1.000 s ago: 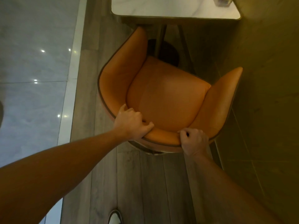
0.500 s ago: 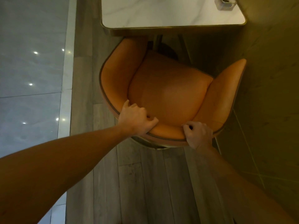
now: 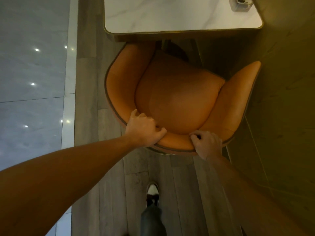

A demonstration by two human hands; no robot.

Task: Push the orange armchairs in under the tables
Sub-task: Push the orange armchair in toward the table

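An orange armchair (image 3: 179, 97) with a curved back stands in front of me, turned slightly so its right arm points away to the right. My left hand (image 3: 144, 129) grips the top of the backrest on its left side. My right hand (image 3: 208, 143) grips the same rim further right. Beyond the chair is a white marble table (image 3: 170, 16) with a gold edge. The tip of the chair's left arm lies under the table's near edge; the right arm is still outside it.
A wall (image 3: 286, 99) runs close along the chair's right side. A small glass holder (image 3: 240, 4) sits at the table's far right corner. Grey wood planks (image 3: 110, 193) lie underfoot, with glossy tiles (image 3: 32, 82) to the left. My shoe (image 3: 152, 191) is behind the chair.
The chair has slid forward toward the table, and its left arm has gone under the table's edge. Both hands kept their grip on the backrest. My foot has stepped forward.
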